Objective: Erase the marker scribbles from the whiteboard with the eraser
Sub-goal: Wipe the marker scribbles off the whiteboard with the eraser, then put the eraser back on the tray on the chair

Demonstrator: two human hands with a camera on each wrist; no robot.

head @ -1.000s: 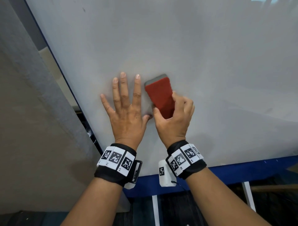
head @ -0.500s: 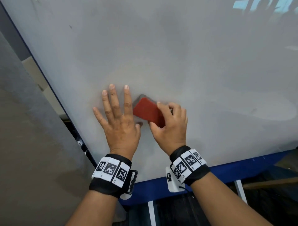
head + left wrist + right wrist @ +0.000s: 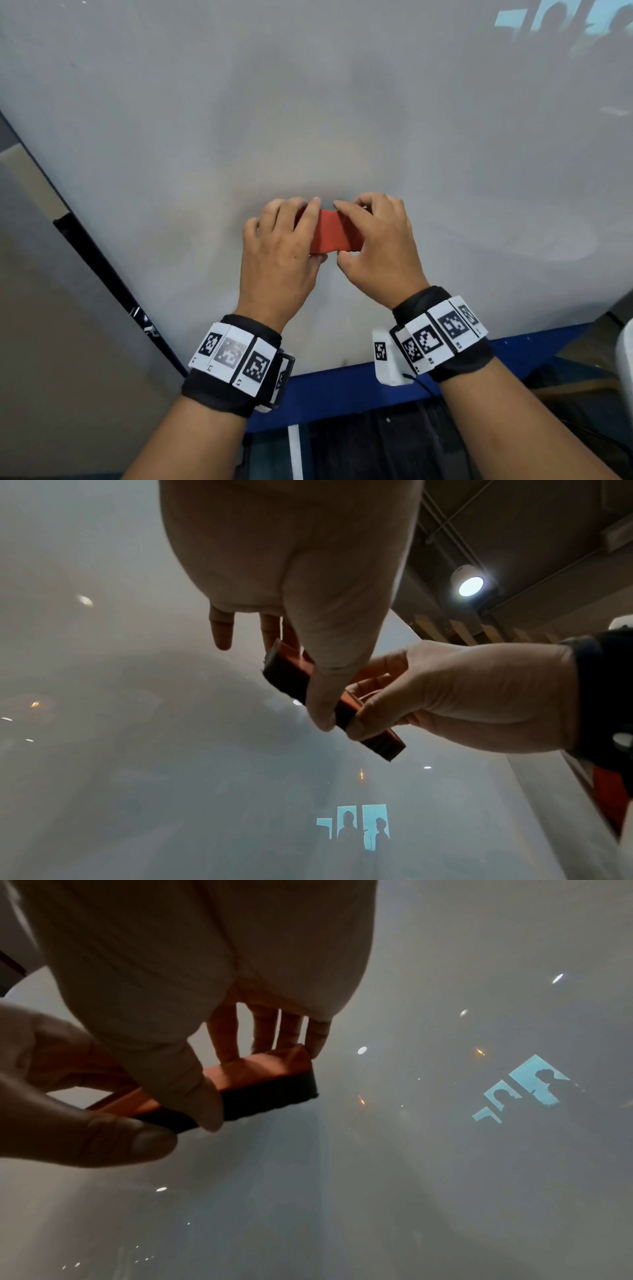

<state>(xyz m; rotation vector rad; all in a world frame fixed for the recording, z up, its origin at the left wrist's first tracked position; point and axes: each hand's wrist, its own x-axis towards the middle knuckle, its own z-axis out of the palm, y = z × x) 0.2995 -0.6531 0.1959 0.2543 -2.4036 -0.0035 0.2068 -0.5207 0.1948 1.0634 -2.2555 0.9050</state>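
Note:
The whiteboard (image 3: 342,102) fills the head view, and I see only faint grey smears on it, no clear marker lines. Both hands hold the red eraser (image 3: 334,234), which lies crosswise at the board's lower middle. My left hand (image 3: 281,246) grips its left end with curled fingers and thumb. My right hand (image 3: 376,246) grips its right end the same way. In the left wrist view the eraser (image 3: 289,670) shows its dark felt and seems held just off the board. The right wrist view shows the eraser (image 3: 267,1069) pinched between thumb and fingers, felt side underneath.
The board's blue bottom frame (image 3: 342,390) runs below my wrists, with dark floor and a white leg (image 3: 294,452) under it. A grey wall (image 3: 51,342) stands past the board's left edge. The board reflects a bright window (image 3: 565,20) at the top right.
My left hand has come off the board, where it lay flat, and now grips the eraser's left end. The eraser has turned from upright to crosswise, with my right hand still on it.

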